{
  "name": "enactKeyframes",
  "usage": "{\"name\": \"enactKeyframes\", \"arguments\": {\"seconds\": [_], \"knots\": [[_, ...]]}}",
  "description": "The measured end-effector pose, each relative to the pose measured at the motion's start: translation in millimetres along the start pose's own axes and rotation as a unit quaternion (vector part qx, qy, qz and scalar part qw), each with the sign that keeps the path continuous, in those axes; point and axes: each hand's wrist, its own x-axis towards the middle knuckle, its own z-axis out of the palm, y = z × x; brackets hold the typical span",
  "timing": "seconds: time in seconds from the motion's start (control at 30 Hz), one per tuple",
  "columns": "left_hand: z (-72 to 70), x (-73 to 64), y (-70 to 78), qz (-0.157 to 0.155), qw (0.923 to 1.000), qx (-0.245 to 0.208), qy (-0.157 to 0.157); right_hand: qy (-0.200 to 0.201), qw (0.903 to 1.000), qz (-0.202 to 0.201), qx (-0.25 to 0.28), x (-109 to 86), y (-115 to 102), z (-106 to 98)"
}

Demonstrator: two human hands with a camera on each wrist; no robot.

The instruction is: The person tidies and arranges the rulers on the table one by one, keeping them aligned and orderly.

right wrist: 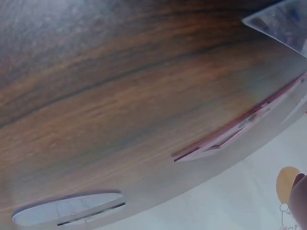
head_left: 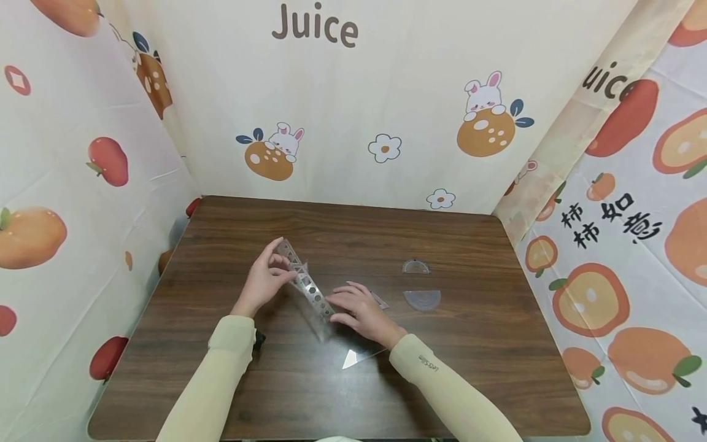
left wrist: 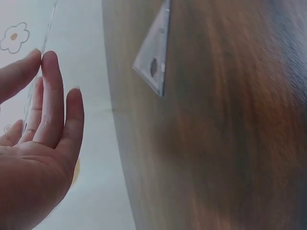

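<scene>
A clear ruler (head_left: 312, 292) with cut-out shapes is held slanting above the table. My left hand (head_left: 264, 279) pinches its upper left part between thumb and fingers; in the left wrist view the fingertips (left wrist: 50, 60) meet at its thin clear edge. My right hand (head_left: 361, 311) has its fingers extended at the ruler's lower right end, with fingertips right at the edge. A pinkish set square (right wrist: 230, 134) lies beyond that hand, partly hidden by it in the head view. Another clear set square (head_left: 359, 357) lies below the right hand. In the left wrist view a triangular set square (left wrist: 156, 57) has a hole.
Two clear protractors, a smaller one (head_left: 417, 266) and a larger one (head_left: 423, 299), lie right of the right hand. The brown wooden table (head_left: 469, 368) meets a printed curtain (head_left: 353, 92) at its back, with more printed cloth on both sides.
</scene>
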Motion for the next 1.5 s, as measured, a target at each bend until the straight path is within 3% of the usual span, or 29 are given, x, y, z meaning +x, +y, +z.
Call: {"name": "enactKeyframes", "arguments": {"seconds": [0.3,0.43,0.73,0.93,1.17,1.33,1.5], "knots": [[-7.4,1.1,12.7,0.012,0.9992,-0.038,0.000,0.010,0.9970,0.063,0.044,9.6,-11,2],[-9.3,3.1,19.4,0.023,0.9988,-0.044,0.003,0.009,0.9913,0.097,0.089,17.9,-16,0],[-12.3,5.1,35.8,0.054,0.9974,-0.045,0.017,0.019,0.9797,0.132,0.149,33.2,-23,-7],[-11.8,0.6,48.9,0.067,0.9965,-0.044,0.024,0.052,0.9733,0.128,0.184,45.0,-24,-9],[-12.4,-17.4,74.5,0.112,0.9934,-0.016,0.017,0.060,0.9745,0.115,0.183,61.2,-26,-13],[-13.1,-24.6,76.1,0.122,0.9925,-0.012,-0.002,0.048,0.9744,0.113,0.189,71.9,-28,-15],[-9.6,-24.9,60.8,0.114,0.9934,-0.011,-0.014,0.013,0.9658,0.142,0.217,77.7,-30,-14]]}}
